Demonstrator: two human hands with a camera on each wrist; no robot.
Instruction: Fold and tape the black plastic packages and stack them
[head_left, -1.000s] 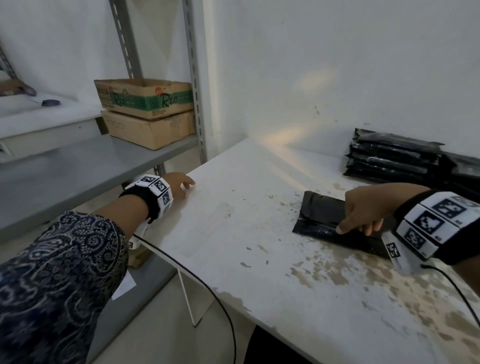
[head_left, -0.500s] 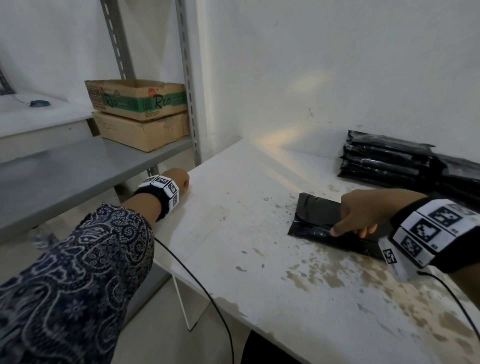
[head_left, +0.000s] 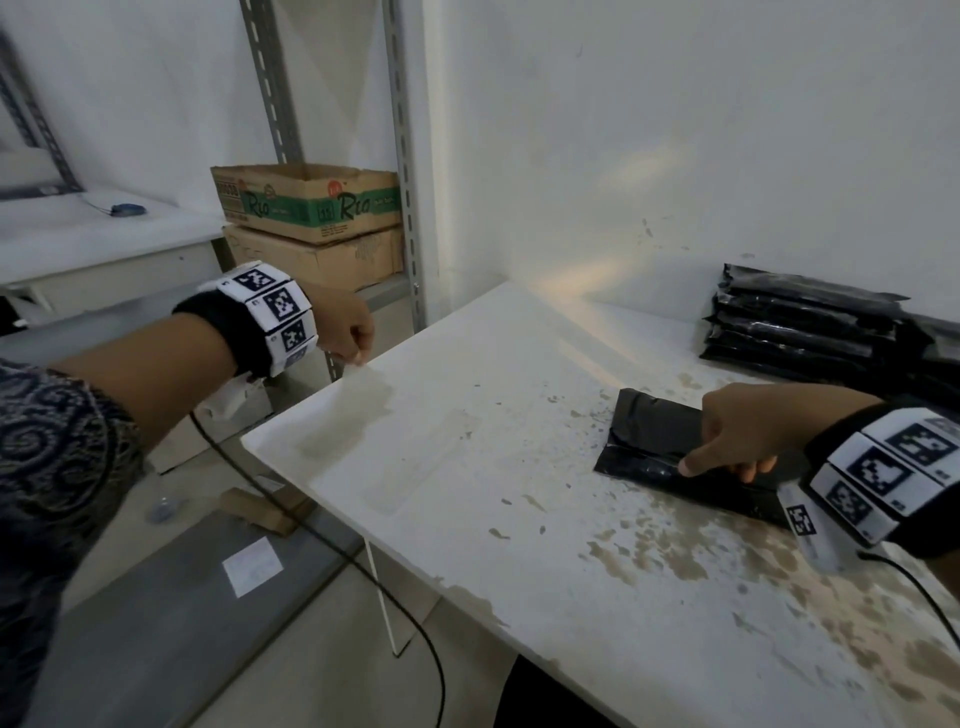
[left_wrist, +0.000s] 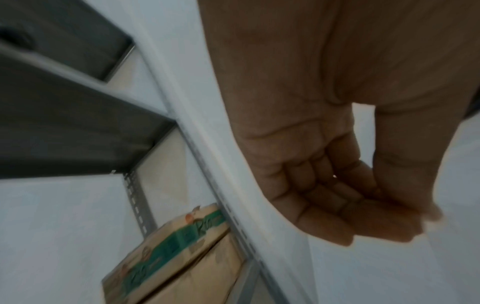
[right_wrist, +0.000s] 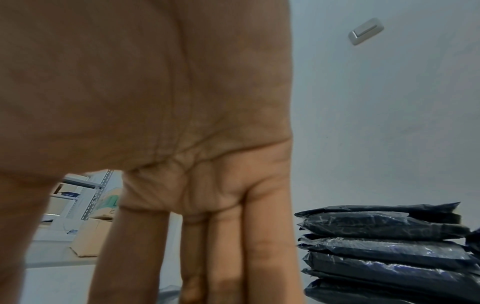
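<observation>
A folded black plastic package (head_left: 654, 431) lies on the worn white table (head_left: 467, 519). My right hand (head_left: 727, 441) presses it down with straight fingers (right_wrist: 228, 257), the index tip on its near fold. My left hand (head_left: 348, 332) hovers just off the table's far left corner. Its fingers (left_wrist: 324, 201) are curled with the thumb against the fingertips, and they seem to pinch a strip of clear tape (head_left: 371, 371) that trails toward the table. A stack of several finished black packages (head_left: 795, 332) (right_wrist: 384, 246) stands against the wall at the back right.
Two cardboard boxes (head_left: 311, 228) sit on a grey metal shelf (head_left: 130, 597) left of the table, behind a slotted upright (head_left: 408, 208). A black cable (head_left: 363, 566) hangs from my left wrist below the table edge. A wall switch (right_wrist: 366, 30) is above the stack.
My left hand has lifted from the table's left edge, rising up and away with the clear strip. My right hand has stayed pressing on the folded package.
</observation>
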